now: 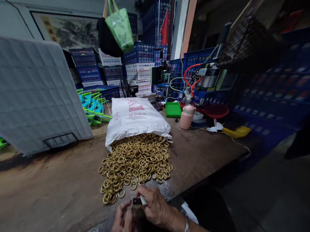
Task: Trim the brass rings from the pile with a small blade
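Near the table's front edge, my right hand [155, 206] is closed around a small knife-like tool [138, 201] with a pale handle and a short, dark, squared-off blade. My left hand [123, 221] is just left of the blade, its fingers pinched together. Whatever lies between those fingertips is too small and dark to make out. Beyond both hands, a heap of brass-coloured metal rings [139, 161] spreads over the table from the mouth of a white woven sack [138, 120] with red print. The sack lies on its side.
A large grey padded panel [33, 94] stands at the left, beside green and blue plastic hangers [94, 106]. A green tray [173, 109], a pink bottle [187, 117], a red dish [216, 111] and a yellow scoop [236, 131] are at the right. Stacked crates [140, 70] fill the back.
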Available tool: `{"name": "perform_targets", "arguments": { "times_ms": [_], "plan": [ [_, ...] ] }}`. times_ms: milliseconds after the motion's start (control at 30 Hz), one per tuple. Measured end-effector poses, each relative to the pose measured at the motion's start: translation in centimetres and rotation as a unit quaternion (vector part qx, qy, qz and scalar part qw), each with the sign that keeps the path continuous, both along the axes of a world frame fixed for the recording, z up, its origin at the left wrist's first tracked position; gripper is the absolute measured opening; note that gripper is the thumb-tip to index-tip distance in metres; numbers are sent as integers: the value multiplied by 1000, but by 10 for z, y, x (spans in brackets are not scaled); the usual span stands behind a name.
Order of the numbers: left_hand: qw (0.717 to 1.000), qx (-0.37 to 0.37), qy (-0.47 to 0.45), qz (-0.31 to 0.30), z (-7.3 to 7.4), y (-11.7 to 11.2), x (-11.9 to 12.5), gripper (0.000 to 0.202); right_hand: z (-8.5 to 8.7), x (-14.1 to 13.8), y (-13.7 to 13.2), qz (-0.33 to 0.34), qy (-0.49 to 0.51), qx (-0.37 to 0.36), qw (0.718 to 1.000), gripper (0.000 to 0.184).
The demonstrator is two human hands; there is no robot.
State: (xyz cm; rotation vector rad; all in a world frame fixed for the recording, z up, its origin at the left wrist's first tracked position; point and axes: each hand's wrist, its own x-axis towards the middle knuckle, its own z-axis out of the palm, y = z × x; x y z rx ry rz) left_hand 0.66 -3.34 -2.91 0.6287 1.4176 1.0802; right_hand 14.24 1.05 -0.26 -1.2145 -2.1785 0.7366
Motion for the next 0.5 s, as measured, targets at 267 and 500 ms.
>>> {"name": "perform_targets", "arguments": {
  "times_ms": [267, 500],
  "plan": [
    [978, 172, 106, -41, 29, 0, 13, 31, 3, 4, -8, -38, 97, -67, 992, 12],
    [933, 271, 225, -66, 21, -8, 12, 20, 3, 1, -10, -36, 115, -159, 980, 29]
  ]
}}
